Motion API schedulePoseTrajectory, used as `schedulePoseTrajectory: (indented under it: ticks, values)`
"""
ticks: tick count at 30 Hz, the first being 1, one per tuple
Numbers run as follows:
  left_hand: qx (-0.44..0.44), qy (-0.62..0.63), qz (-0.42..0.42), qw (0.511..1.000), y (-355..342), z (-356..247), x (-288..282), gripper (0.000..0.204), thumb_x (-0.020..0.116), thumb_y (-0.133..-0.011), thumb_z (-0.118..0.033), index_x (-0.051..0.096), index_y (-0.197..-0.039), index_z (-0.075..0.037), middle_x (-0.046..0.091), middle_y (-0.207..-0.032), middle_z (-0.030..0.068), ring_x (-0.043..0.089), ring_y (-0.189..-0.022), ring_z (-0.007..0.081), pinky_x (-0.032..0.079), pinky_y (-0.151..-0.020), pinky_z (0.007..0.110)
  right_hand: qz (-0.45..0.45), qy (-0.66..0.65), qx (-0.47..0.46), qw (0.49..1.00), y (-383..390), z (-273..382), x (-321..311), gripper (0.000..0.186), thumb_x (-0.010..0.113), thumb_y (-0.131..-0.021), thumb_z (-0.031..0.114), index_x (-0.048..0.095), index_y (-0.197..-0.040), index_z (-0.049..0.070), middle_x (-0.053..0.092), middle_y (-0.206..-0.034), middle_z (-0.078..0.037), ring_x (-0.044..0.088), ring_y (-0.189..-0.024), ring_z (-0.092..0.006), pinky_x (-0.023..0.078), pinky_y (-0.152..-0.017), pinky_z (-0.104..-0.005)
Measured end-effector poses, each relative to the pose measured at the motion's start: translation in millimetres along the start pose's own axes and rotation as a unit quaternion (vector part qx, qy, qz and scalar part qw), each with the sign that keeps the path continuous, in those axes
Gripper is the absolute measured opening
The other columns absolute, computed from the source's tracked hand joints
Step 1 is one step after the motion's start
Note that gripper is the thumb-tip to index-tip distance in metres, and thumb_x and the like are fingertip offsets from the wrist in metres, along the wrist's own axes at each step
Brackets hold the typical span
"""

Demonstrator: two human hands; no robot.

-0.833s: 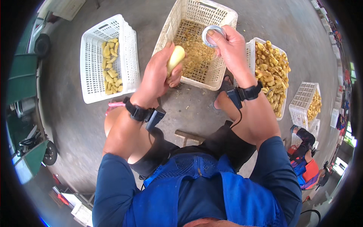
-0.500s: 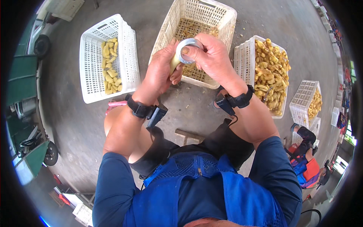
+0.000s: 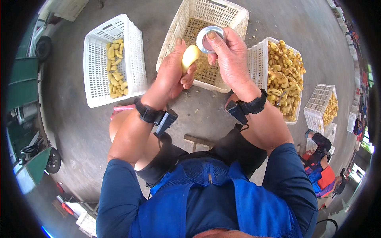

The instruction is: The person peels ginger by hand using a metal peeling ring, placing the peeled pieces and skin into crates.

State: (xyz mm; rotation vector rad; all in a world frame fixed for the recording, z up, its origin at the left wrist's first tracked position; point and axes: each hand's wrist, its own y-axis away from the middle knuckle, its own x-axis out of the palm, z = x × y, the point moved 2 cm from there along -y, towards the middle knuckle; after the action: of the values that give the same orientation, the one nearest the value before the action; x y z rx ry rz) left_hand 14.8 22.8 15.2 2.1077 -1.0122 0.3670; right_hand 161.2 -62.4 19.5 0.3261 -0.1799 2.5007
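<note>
A pale yellow, peeled-looking piece of ginger (image 3: 191, 58) is gripped in my left hand (image 3: 170, 75), the thumb along its side and its rounded end sticking up. My right hand (image 3: 233, 59) pinches a round, shiny ring-like disc (image 3: 199, 41) between thumb and fingers, just right of the ginger's tip. A narrow gap seems to part the two. Both hands are over a white plastic crate (image 3: 231, 19) with brown scraps on its slotted bottom.
To the left, a white crate (image 3: 137, 65) contains smooth yellow ginger pieces (image 3: 116, 81). At right, another crate (image 3: 257, 65) is heaped with knobbly brown ginger (image 3: 283, 75). Beyond it stands a smaller-looking filled crate (image 3: 316, 107), with a seated person (image 3: 322, 174) nearby. A wooden stool edge (image 3: 198, 141) shows between my legs.
My right hand has lifted the disc up and right, off the ginger. The ginger's end is now exposed, tilted upward in my left hand, which has stayed nearly in place.
</note>
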Motion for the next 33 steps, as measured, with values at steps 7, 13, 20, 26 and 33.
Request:
schedulePoseTrajectory:
  ticks: [7, 13, 20, 26, 33]
  values:
    - [0.056, -0.058, 0.026, 0.996, 4.5, 4.0, 3.5, 0.06, 0.031, -0.114, -0.062, 0.053, -0.1, -0.008, 0.051, -0.068, 0.0014, 0.039, -0.041, 0.0092, 0.034, -0.038, 0.026, 0.027, 0.047, 0.019, 0.998, 3.7, 0.5, 2.1, 0.025, 0.076, -0.102, 0.026, 0.062, -0.093, 0.006, 0.063, -0.077, 0.001, 0.056, -0.058, -0.0045, 0.041, -0.048, -0.0219]
    - [0.017, -0.003, 0.084, 0.996, -4.1, 7.2, -8.3, 0.058, 0.037, -0.112, -0.061, 0.056, -0.107, -0.007, 0.055, -0.071, 0.0034, 0.045, -0.043, 0.0114, 0.041, -0.04, 0.029, 0.033, 0.067, 0.007, 0.997, 3.5, 5.0, 3.5, 0.024, 0.078, -0.1, 0.024, 0.065, -0.091, 0.005, 0.063, -0.075, 0.001, 0.055, -0.058, -0.0045, 0.041, -0.049, -0.0238]
    - [0.039, -0.057, 0.004, 0.998, -1.2, 6.5, 1.3, 0.057, 0.028, -0.116, -0.054, 0.054, -0.101, -0.006, 0.047, -0.062, 0.0017, 0.04, -0.039, 0.0136, 0.036, -0.037, 0.028, 0.088, 0.211, -0.038, 0.973, 10.0, 0.9, 6.2, 0.026, 0.08, -0.098, 0.026, 0.068, -0.091, 0.004, 0.064, -0.076, -0.001, 0.058, -0.07, -0.0054, 0.046, -0.059, -0.0271]
    - [0.032, -0.065, 0.037, 0.997, 1.0, 4.8, -8.5, 0.06, 0.033, -0.113, -0.059, 0.059, -0.1, -0.006, 0.049, -0.061, 0.0019, 0.038, -0.037, 0.0122, 0.032, -0.035, 0.028, -0.041, 0.235, -0.039, 0.97, -24.4, 7.8, -32.4, 0.019, 0.075, -0.101, 0.021, 0.068, -0.092, 0.006, 0.06, -0.069, 0.003, 0.052, -0.053, -0.0034, 0.04, -0.046, -0.0224]
    - [0.0, -0.019, 0.012, 1.0, -6.0, 4.7, -9.0, 0.06, 0.04, -0.112, -0.061, 0.058, -0.095, -0.007, 0.051, -0.062, 0.0014, 0.037, -0.036, 0.011, 0.032, -0.034, 0.028, 0.091, 0.138, 0.014, 0.986, 5.1, 10.9, 3.7, 0.024, 0.079, -0.099, 0.023, 0.067, -0.088, 0.006, 0.059, -0.068, 0.003, 0.053, -0.055, -0.0043, 0.038, -0.047, -0.0238]
